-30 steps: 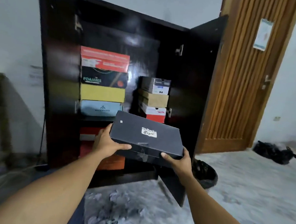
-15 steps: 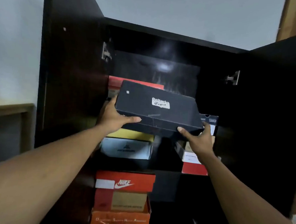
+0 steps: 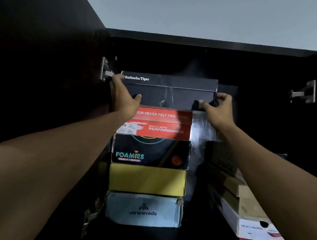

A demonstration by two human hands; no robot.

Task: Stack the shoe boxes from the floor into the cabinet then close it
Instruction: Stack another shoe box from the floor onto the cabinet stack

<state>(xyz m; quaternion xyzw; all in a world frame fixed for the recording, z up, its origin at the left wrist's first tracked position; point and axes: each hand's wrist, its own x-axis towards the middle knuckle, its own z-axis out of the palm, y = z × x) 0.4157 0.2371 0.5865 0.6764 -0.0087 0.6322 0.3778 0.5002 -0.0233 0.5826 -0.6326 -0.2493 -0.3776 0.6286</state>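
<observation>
Left hand (image 3: pixel 124 97) clamps the left end of the black Onitsuka Tiger box (image 3: pixel 169 91): thumb across the front face, remaining fingers around the end and mostly hidden. Right hand (image 3: pixel 218 109) grips the box's right end at 3 o'clock, thumb on the front lower corner, fingers curled round the side. The box sits level on the red Skechers Performance box (image 3: pixel 163 123), top of the left stack, overhanging it to the right. Under that: Foamies box (image 3: pixel 150 151), yellow box (image 3: pixel 147 180), pale veranevada box (image 3: pixel 143 209). A second, lower stack (image 3: pixel 248 209) stands at 5 o'clock, partly behind the right forearm. Dark cabinet (image 3: pixel 177 38) with open doors, metal hinges (image 3: pixel 304 92) at 9 and 3 o'clock, grey wall above. Half a second ago the box was tilted in the air before the stack; now it's on top, and the camera is closer.
</observation>
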